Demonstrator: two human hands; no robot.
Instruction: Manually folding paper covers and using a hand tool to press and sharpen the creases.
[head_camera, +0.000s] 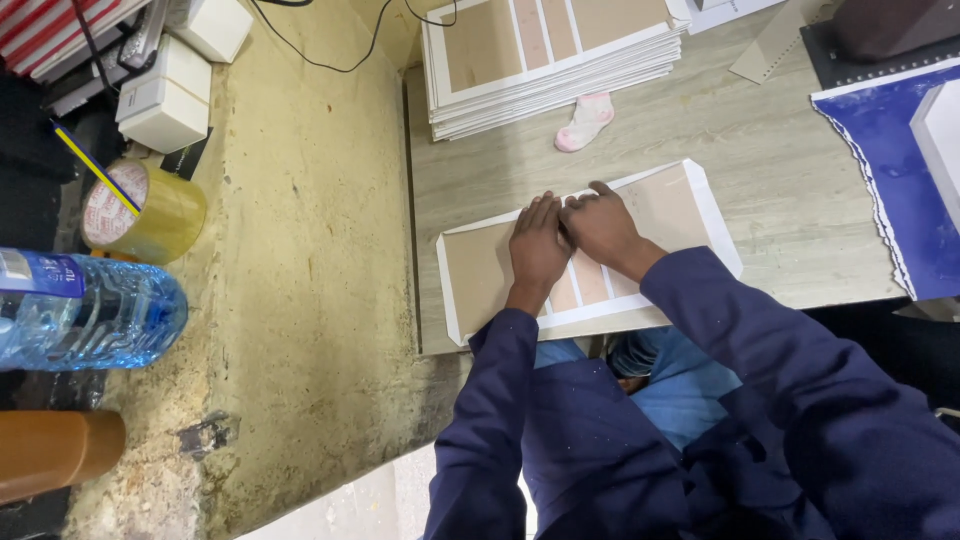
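cardboard sheet (680, 205), left hand (538, 245), right hand (600, 225) pressing flat

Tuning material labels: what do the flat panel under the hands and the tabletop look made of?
Flat panel: likely greyboard on white paper, matte; brown faces, white border strips. Tabletop: probably wood-grain laminate, pale grey streaks, low sheen. Left hand and right hand press flat on the panel.

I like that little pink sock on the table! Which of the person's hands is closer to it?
The right hand, slightly. It lies flat on the board sheet almost straight below the pink sock. The left hand presses beside it, a bit farther left and lower.
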